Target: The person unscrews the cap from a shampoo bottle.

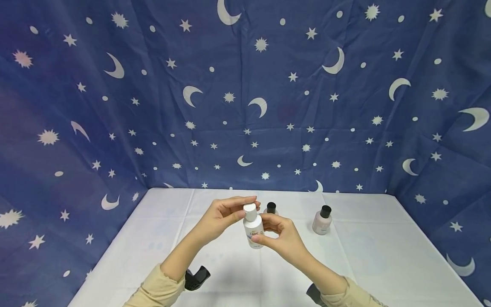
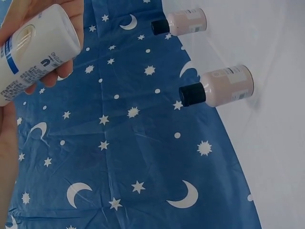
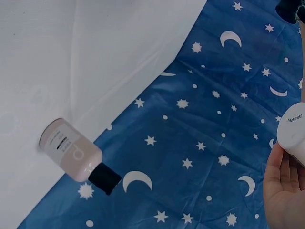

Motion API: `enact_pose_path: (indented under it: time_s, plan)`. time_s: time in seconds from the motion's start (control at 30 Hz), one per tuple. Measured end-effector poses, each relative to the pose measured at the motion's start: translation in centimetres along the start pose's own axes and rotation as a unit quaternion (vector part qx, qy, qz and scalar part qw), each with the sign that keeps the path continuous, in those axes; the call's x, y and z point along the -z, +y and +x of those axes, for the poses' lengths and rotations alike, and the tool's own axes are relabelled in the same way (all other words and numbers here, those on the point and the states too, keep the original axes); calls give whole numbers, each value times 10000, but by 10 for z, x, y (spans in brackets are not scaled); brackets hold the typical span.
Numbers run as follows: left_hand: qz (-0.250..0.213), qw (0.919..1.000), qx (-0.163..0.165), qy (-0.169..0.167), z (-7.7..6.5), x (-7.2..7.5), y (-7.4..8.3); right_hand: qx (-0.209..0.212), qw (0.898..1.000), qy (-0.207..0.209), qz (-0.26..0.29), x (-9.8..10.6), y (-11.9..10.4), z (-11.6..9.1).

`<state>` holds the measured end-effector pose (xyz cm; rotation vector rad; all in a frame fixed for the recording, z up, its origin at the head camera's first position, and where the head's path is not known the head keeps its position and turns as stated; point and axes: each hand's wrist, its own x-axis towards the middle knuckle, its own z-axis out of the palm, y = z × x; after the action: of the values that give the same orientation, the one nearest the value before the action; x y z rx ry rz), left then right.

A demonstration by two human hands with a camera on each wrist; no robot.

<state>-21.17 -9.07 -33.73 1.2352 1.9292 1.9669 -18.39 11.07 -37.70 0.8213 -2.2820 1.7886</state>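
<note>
A white bottle (image 1: 253,234) with a white cap (image 1: 250,208) is held up over the table, slightly tilted. My right hand (image 1: 285,238) grips its body, thumb across the printed front. At the top, my left hand (image 1: 220,217) holds the cap between the thumb and fingers, the other fingers reaching over it. The left wrist view shows the printed back of the white bottle (image 2: 43,45); its round base (image 3: 293,126) faces the camera in the right wrist view.
One pink bottle with a black cap (image 1: 322,224) stands on the white-covered table (image 1: 368,251), right of my hands. Another pink bottle (image 1: 271,209) stands behind them, partly hidden. A blue curtain with moons and stars (image 1: 245,94) surrounds the table's back and sides.
</note>
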Motion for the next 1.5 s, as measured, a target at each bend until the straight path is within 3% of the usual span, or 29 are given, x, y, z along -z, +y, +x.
enact_pose_path:
  time_s: [0.3, 0.53, 0.93, 1.5]
  plan:
    - [26, 9987, 176, 486, 2, -2, 6, 45, 10000, -23, 44, 0, -2, 0]
    - [220, 9975, 222, 633, 4, -2, 14, 13, 10000, -3, 13, 1, -5, 2]
    - [96, 9966, 338, 750, 5, -3, 20, 14, 10000, 5, 44, 2, -8, 1]
    - [233, 9921, 421, 1162, -4, 0, 20, -36, 10000, 29, 24, 2, -8, 0]
